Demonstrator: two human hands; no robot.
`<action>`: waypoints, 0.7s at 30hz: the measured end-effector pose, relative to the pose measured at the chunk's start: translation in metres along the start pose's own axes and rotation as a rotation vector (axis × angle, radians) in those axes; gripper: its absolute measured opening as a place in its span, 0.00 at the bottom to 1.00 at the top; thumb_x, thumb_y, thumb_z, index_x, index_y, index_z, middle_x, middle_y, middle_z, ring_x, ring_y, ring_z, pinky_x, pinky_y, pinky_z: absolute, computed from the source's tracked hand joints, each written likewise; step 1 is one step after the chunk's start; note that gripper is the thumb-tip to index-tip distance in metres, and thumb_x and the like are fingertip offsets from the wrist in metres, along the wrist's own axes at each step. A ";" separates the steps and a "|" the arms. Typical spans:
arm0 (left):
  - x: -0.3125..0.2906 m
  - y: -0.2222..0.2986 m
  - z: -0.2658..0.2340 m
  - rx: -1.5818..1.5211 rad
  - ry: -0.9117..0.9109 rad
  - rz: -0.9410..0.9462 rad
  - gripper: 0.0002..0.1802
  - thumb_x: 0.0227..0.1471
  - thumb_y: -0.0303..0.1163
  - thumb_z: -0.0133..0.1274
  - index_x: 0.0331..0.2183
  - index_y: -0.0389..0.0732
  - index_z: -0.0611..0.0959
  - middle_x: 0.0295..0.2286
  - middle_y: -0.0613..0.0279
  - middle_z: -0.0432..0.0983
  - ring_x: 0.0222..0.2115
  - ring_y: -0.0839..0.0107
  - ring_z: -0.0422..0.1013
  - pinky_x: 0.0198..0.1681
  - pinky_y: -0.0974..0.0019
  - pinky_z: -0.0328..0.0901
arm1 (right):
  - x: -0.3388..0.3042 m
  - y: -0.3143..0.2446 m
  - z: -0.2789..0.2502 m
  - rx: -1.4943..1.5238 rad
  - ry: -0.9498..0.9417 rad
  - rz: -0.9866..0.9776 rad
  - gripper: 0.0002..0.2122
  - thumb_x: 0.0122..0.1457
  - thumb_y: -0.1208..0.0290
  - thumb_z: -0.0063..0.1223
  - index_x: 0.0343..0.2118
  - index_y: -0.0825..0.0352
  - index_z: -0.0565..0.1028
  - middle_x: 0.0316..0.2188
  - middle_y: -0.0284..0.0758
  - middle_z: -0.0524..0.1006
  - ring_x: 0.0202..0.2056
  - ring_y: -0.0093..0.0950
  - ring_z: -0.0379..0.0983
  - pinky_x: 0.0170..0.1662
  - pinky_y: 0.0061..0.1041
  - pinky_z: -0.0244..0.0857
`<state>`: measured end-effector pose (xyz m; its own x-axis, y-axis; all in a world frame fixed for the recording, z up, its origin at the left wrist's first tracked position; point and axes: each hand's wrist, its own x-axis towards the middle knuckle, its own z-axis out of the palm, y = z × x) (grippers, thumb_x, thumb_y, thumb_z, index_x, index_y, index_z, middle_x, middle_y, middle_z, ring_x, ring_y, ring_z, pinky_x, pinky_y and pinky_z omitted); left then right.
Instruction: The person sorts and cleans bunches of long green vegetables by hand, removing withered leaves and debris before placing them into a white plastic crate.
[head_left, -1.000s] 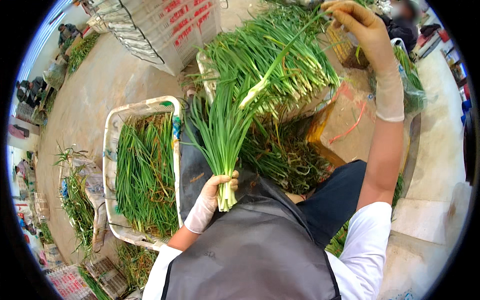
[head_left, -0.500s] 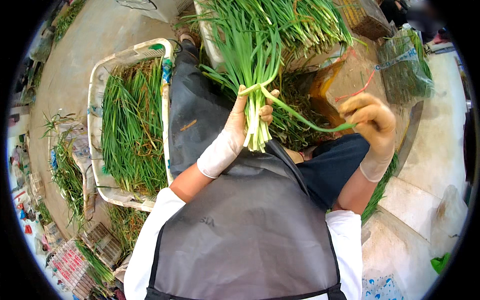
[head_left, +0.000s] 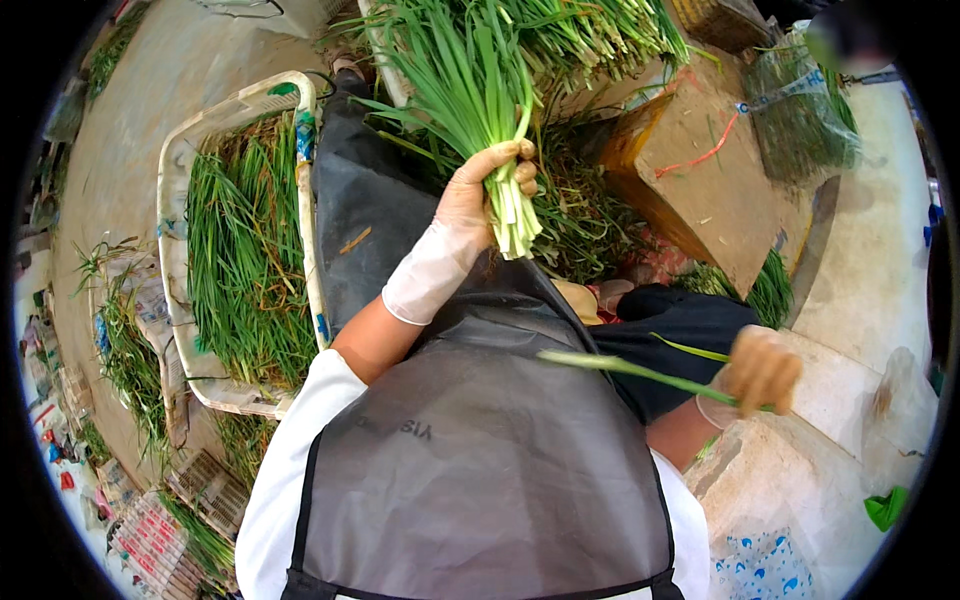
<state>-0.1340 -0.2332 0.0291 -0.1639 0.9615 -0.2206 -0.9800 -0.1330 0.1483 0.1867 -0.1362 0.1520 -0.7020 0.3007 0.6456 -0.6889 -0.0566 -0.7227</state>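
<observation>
My left hand (head_left: 484,185), in a thin pale glove, is closed around a bunch of garlic chives (head_left: 470,85). The pale cut stem ends stick out below my fingers and the green leaves fan out above. The thumb lies across the stems, where any band is covered. At the right, beside my dark-clad thigh, my right hand (head_left: 765,368) is gloved too and slightly blurred. Its fingers are closed on a long chive leaf (head_left: 640,376), whose free end points left across my grey apron (head_left: 480,470). A second thin green strand shows at the same hand.
A white crate (head_left: 312,220) of chives stands to my left. More chives (head_left: 600,40) are heaped at the far side. A brown board or box (head_left: 700,170) with a red string stands right of centre. Beyond it is a clear bag of greens (head_left: 805,120).
The leaf strip that lay around the stems and stretched to my right hand is now off the bunch. My right hand has dropped toward me with a leaf. The left thumb has closed over the stems.
</observation>
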 end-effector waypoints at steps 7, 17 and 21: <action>-0.050 0.008 0.005 0.569 0.001 0.051 0.21 0.43 0.39 0.57 0.38 0.38 0.75 0.25 0.66 0.72 0.25 0.76 0.68 0.31 0.70 0.66 | 0.045 0.125 -0.006 -1.270 0.239 0.843 0.15 0.57 0.67 0.52 0.41 0.75 0.73 0.44 0.40 0.73 0.47 0.27 0.67 0.52 0.21 0.59; -0.050 0.015 -0.028 0.400 0.064 0.014 0.24 0.46 0.28 0.57 0.46 0.38 0.70 0.32 0.62 0.73 0.27 0.74 0.68 0.31 0.70 0.68 | 0.107 0.201 0.062 -0.999 0.610 0.787 0.09 0.60 0.68 0.50 0.35 0.69 0.75 0.16 0.30 0.70 0.19 0.19 0.65 0.22 0.22 0.59; -0.034 0.000 -0.038 0.151 0.218 0.138 0.23 0.51 0.27 0.53 0.50 0.39 0.69 0.44 0.55 0.73 0.35 0.71 0.71 0.42 0.68 0.69 | 0.081 0.225 0.079 -1.694 0.177 0.413 0.09 0.59 0.69 0.49 0.38 0.67 0.74 0.17 0.36 0.73 0.16 0.32 0.70 0.20 0.29 0.63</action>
<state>-0.1325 -0.2753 0.0003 -0.3313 0.8600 -0.3881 -0.9213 -0.2062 0.3296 -0.0389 -0.2002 0.0614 -0.6610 0.6218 0.4201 0.5271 0.7832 -0.3300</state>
